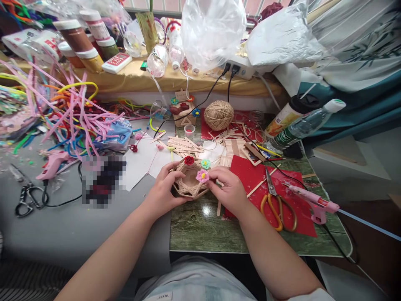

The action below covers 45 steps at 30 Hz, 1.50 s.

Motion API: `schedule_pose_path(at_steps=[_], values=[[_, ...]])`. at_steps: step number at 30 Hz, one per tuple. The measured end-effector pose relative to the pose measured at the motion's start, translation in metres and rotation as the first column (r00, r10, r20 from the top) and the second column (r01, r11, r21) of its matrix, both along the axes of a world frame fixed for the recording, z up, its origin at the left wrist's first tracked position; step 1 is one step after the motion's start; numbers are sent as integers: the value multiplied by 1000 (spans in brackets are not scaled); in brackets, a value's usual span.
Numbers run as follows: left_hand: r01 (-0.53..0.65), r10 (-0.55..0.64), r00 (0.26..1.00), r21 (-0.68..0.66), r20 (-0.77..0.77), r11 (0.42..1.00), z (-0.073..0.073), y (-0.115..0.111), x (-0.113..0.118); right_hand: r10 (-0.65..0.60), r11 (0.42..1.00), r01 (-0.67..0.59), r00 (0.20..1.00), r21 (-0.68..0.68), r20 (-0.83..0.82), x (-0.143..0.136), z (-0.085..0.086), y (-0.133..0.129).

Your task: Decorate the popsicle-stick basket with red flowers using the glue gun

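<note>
A small twine-wrapped basket (194, 193) sits low over the green table's front, its opening facing up. My left hand (164, 188) grips its left side, thumb at the near rim and fingers over the far side. My right hand (228, 190) pinches a pink flower with a yellow centre (202, 176) against the basket's right rim. On the far rim are a red rose (189, 160) and a mint-green flower (205, 163). Whether the pink flower is fixed to the rim, I cannot tell.
Wooden craft sticks (184, 146) and a twine ball (219, 116) lie behind the basket. To the right are orange-handled scissors (277, 209), a pink glue gun (316, 203) with its cord, and a water bottle (305, 125). Pink pipe cleaners (83, 113) spread at left.
</note>
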<state>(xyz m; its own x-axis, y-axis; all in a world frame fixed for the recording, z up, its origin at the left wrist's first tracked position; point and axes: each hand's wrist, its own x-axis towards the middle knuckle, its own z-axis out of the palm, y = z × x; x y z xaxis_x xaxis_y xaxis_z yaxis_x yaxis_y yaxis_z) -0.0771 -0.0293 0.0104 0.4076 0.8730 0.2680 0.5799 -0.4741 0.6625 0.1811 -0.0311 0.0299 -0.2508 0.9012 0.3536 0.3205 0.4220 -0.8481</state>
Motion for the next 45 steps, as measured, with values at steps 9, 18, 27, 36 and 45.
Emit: schedule_pose_path(at_steps=[9,18,27,36,45], values=[[-10,10,1000,-11,-6,1000,0,1,0,30,999,-30,1000,38,-2,4,-13,8],[33,-36,999,98,27,995,17,-6,5,131,991,-130,991,-3,32,11,-3,12],[126,-140,985,138,100,982,40,1,47,212,976,-209,977,-62,39,21,11,11],[22,-10,997,-150,80,988,47,3,53,185,981,-183,982,-69,30,26,7,11],[-61,48,997,-243,-58,968,50,9,62,126,979,-123,992,-163,5,27,15,9]])
